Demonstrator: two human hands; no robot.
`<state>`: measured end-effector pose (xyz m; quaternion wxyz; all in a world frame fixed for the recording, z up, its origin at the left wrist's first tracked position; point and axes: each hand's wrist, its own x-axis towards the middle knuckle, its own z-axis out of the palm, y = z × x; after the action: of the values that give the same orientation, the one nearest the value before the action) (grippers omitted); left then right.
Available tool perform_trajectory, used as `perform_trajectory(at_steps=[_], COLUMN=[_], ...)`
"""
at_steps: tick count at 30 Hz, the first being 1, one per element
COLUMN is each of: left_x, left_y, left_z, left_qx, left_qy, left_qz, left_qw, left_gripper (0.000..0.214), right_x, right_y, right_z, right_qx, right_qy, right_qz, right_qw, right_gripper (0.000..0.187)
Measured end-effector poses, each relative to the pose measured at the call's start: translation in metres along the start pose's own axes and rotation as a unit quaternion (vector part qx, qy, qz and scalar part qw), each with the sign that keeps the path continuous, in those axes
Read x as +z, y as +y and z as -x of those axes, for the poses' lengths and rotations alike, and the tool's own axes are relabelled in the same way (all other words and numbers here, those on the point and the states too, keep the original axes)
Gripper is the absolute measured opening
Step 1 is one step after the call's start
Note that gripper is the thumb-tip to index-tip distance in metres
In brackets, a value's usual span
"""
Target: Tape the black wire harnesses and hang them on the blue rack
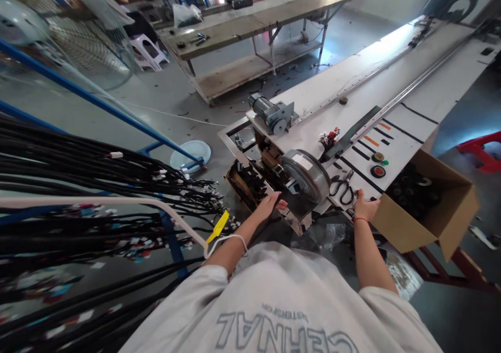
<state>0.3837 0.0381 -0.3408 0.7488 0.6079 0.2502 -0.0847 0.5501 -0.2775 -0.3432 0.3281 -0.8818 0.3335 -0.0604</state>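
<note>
My left hand (269, 207) is at the near end of the long machine table, in front of a grey round drum (307, 175). Its fingers are stretched out and apart, with nothing visible in them. My right hand (366, 208) is at the table's front edge, between black-handled scissors (344, 189) and a cardboard box (407, 220). Its thumb and fingers are spread, and I see no object in it. Rolls of tape (378, 171) lie on the white tabletop beyond the right hand. A white cord (230, 238) passes over my left forearm.
Bundles of black cables (97, 170) hang on a blue rack at left, near a yellow tag (217, 228). A motor (270, 112) is mounted on the table. Behind are a workbench (250, 27), a plastic stool (148, 51) and a large fan (78, 35). A red stool (483, 149) stands at right.
</note>
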Motion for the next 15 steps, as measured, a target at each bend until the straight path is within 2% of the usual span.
perform_trajectory(at_steps=[3, 7, 9, 12, 13, 15], left_x=[0.005, 0.013, 0.019, 0.030, 0.035, 0.044], left_y=[0.011, 0.025, 0.029, 0.032, 0.032, 0.033], left_z=[0.000, 0.006, 0.014, 0.027, 0.031, 0.036], left_qx=[0.049, 0.186, 0.246, 0.314, 0.330, 0.347], left_qy=[-0.018, -0.053, -0.016, 0.103, 0.124, 0.113], left_qz=[-0.010, -0.127, -0.209, -0.315, -0.334, -0.349], left_qw=[0.999, 0.973, 0.946, 0.889, 0.874, 0.863], left_gripper=[0.075, 0.088, 0.086, 0.075, 0.071, 0.062], right_x=[0.000, -0.001, 0.000, 0.001, 0.002, 0.003], right_y=[0.000, -0.001, -0.001, 0.000, 0.000, 0.002], right_z=[0.001, 0.001, 0.001, 0.001, 0.000, -0.001], right_qx=[0.003, 0.004, 0.006, 0.006, 0.005, 0.004], right_qy=[-0.001, -0.004, -0.004, -0.005, -0.005, -0.004], right_qz=[-0.005, 0.000, 0.005, 0.008, 0.008, 0.005], right_qw=[1.000, 1.000, 1.000, 1.000, 1.000, 1.000], right_gripper=[0.079, 0.079, 0.079, 0.081, 0.082, 0.083])
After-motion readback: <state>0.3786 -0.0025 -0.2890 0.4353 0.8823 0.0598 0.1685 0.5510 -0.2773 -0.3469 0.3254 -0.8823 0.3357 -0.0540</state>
